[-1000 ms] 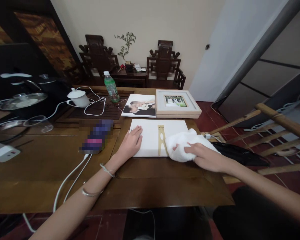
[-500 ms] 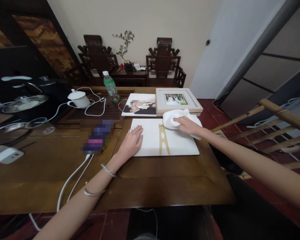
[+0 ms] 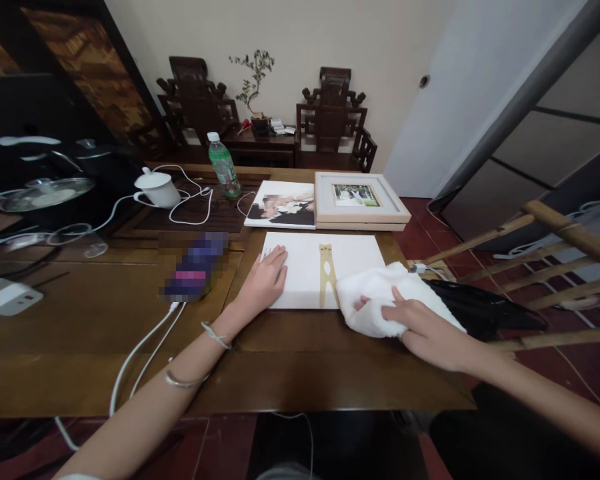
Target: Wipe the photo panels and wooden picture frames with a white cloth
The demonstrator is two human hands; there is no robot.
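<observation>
A flat white panel (image 3: 300,270) with a gold, cat-headed figure (image 3: 327,273) on it lies on the wooden table (image 3: 300,373). My left hand (image 3: 266,279) rests flat on the panel's left edge, fingers stretched out. My right hand (image 3: 420,327) grips a bunched white towel (image 3: 373,300), which covers the panel's near right corner and hangs past its edge. Behind the panel lie a photo print (image 3: 285,203) and, to its right, a pale wooden picture frame (image 3: 363,200) with a small photo in it.
To the left lie a blurred-out phone-like object (image 3: 195,267) with white cables and a white charger block (image 3: 13,295). Further back are a lidded white cup (image 3: 157,189), a green-labelled bottle (image 3: 225,167) and a glass-lidded pot (image 3: 47,195). A bamboo chair (image 3: 570,227) stands at the right.
My right hand has drawn the towel from the panel's far right corner toward me, to its near right corner. The left hand stays on the left edge.
</observation>
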